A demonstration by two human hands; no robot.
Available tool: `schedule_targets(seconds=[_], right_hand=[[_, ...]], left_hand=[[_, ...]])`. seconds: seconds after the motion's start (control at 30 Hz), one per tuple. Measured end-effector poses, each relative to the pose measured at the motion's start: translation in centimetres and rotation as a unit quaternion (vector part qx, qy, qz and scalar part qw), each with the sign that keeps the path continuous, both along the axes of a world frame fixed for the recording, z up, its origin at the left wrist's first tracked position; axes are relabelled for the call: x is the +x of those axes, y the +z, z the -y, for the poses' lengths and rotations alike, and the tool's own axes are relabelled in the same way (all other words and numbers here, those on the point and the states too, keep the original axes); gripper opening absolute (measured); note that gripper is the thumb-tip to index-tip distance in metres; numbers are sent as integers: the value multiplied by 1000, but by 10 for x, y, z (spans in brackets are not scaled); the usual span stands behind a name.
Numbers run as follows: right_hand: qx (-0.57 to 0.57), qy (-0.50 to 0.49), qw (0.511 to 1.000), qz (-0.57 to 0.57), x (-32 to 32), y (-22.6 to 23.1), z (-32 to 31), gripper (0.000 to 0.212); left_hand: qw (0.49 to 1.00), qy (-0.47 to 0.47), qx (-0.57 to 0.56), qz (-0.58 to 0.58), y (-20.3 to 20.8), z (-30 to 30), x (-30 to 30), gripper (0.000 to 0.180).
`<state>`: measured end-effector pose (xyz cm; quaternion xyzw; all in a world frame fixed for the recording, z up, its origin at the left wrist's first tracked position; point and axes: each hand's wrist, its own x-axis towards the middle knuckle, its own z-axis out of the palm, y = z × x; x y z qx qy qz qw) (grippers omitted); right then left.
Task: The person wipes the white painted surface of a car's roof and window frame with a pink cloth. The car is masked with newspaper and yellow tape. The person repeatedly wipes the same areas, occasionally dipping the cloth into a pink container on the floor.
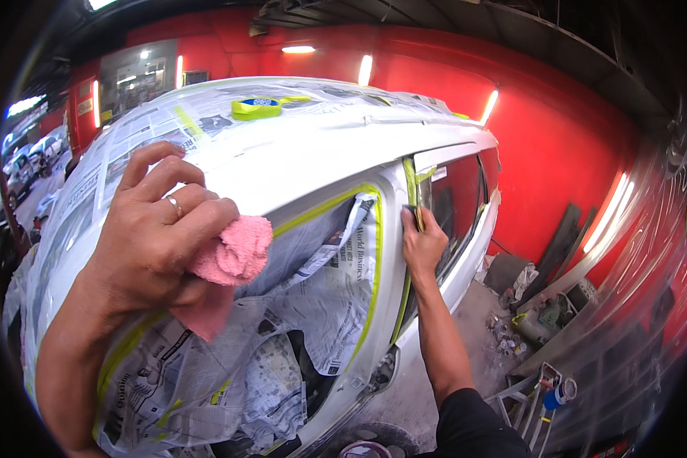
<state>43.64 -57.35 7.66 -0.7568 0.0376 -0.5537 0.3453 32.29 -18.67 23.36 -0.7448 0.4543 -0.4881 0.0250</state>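
L hand (156, 221): nearest the cam, raised at L in front of the car; fingers curled, holding a bunched pink cloth; ring (175, 205) on one finger.
Pink cloth (233, 250): in L hand, wad bulging out past the fingers, a loose flap hanging below.
R hand (424, 244): farther fwd, approx. mid-pic, arm reaching up from a black sleeve (481, 427); fingers bent in at the tape strip. Can't tell if pinching it or just pressing.
Tape strip (411, 187): yellow-green, running up the pillar betw. the side windows; top end shows above R hand.
Car (320, 141): white, side-on, bare band along roof edge.
Newspaper (336, 305): covers the nearer window opening, crumpled in the lower part; edged w/ yellow-green tape.
Tape roll (258, 109): yellow-green, blue centre, up on the roof, loose end pointing R.
Rear window (456, 195): glass showing, just R of the tape strip.
Bkgd: red wall (549, 175) w/ lit tubes; clear plastic sheet (626, 305) hanging at R.
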Motion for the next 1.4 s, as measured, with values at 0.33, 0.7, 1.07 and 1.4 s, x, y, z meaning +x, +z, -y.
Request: schedule_targets(seconds=[0.33, 0.7, 1.07, 1.4], right_hand=[[-117, 21, 983, 141, 40, 11, -1, 17], [-424, 85, 881, 192, 47, 70, 2, 37], [-253, 32, 939, 230, 53, 43, -1, 21], [-324, 16, 941, 99, 34, 37, 4, 23]], left_hand=[[1000, 6, 12, 5, -4, 4, 0, 44], [1000, 2, 27, 0, -7, 19, 7, 50], [1000, 14, 21, -3, -7, 14, 2, 45], [998, 40, 47, 5, -10, 15, -1, 45]])
